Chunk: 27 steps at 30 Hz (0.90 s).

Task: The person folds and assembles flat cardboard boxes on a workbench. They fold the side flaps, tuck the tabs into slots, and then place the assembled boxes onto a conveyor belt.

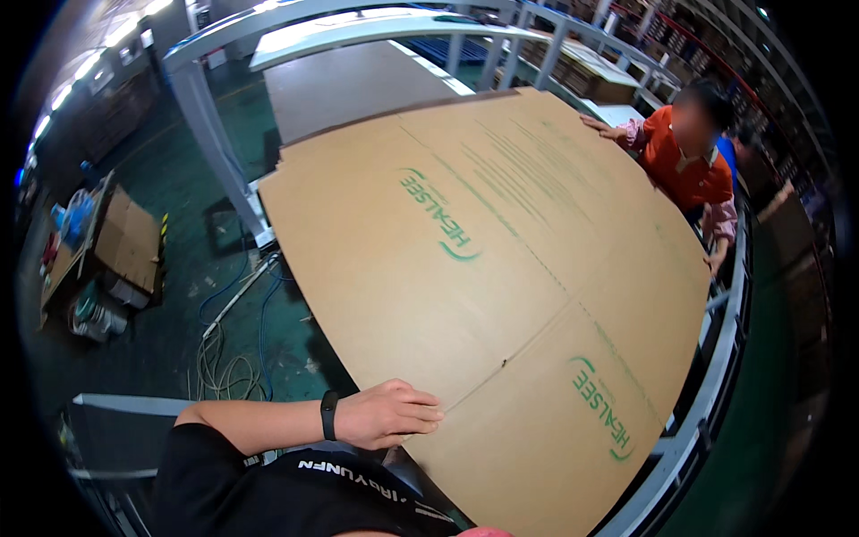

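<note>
A large brown cardboard sheet (429, 295) with green print and crease lines fills the middle of the view. My left hand (389, 414), a black band on its wrist, holds the sheet's near left edge. Its fingers lie together on the top face; the thumb side is partly hidden at the edge. My right hand does not show. A small pink patch (485, 532) at the lower rim is too cut off to make out. Across the sheet, a co-worker in an orange top (689, 166) has one hand (604, 128) at the far edge and another (718, 257) at the right edge.
Grey metal frame posts (210, 134) stand behind and left, with a rail (716, 385) along the right. A grey board (358, 85) lies beyond the sheet. Cables and rope (224, 362) lie on the green floor near an open cardboard box (125, 237) and buckets (97, 313).
</note>
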Available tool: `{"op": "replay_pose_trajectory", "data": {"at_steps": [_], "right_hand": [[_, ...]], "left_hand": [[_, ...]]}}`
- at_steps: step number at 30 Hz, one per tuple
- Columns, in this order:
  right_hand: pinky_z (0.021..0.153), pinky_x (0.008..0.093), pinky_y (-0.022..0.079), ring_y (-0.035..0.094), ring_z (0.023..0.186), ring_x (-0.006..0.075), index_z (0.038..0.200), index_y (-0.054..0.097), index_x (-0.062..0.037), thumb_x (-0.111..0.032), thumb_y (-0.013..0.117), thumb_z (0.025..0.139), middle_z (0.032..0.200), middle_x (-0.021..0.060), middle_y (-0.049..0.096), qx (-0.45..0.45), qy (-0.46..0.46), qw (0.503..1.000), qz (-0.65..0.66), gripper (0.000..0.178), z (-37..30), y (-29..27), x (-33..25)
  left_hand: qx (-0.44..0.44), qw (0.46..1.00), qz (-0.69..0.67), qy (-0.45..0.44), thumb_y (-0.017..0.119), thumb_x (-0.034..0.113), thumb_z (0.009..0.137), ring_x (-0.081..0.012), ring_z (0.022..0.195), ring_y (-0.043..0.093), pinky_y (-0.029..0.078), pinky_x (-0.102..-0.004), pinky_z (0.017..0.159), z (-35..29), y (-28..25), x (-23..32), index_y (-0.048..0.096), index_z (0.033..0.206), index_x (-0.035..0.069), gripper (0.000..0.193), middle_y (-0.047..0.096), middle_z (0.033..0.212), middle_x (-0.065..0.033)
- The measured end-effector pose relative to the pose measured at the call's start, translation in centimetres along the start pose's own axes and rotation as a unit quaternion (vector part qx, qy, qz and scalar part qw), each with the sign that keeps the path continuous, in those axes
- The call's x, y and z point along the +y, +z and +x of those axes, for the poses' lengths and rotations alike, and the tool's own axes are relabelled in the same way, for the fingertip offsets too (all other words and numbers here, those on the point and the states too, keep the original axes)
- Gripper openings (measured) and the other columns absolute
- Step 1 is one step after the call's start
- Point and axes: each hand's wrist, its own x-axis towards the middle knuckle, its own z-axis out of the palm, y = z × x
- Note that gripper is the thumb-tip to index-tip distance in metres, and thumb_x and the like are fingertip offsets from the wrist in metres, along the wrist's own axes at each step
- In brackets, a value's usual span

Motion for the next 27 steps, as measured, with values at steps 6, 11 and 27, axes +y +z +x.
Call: {"op": "replay_pose_trajectory", "data": {"at_steps": [6,11,27], "right_hand": [[0.087,0.0423,0.053,0.057,0.112,0.032,0.131,0.045,-0.0003,-0.014,0.058,0.086,0.13,0.0196,0.051,0.006,0.0,1.0,-0.017,0.049,-0.2,1.4,-0.2],[0.087,0.0421,0.053,0.057,0.112,0.032,0.132,0.045,-0.0001,-0.014,0.057,0.087,0.129,0.0198,0.051,0.021,0.01,0.999,-0.029,0.049,-0.7,1.7,0.4],[0.088,0.0417,0.052,0.056,0.111,0.0321,0.133,0.043,0.0006,-0.016,0.056,0.088,0.129,0.0202,0.051,0.026,0.035,0.992,-0.114,0.05,0.1,9.3,1.0]], "left_hand": [[-0.017,0.999,0.013,-0.024,0.06,0.016,0.085,-0.0247,0.131,0.045,0.038,-0.0412,0.096,-0.3,-0.7,-0.1,0.059,0.124,0.009,0.039,0.052,0.138,-0.005],[0.011,0.999,-0.019,0.029,0.064,0.013,0.08,-0.0251,0.127,0.049,0.039,-0.0403,0.096,0.3,-1.0,-1.1,0.061,0.122,0.009,0.042,0.057,0.132,-0.0059],[0.085,0.99,-0.079,0.081,0.057,0.01,0.078,-0.0288,0.123,0.051,0.042,-0.041,0.094,-3.8,-4.9,-5.5,0.062,0.112,0.0,0.036,0.058,0.128,-0.0117]]}}
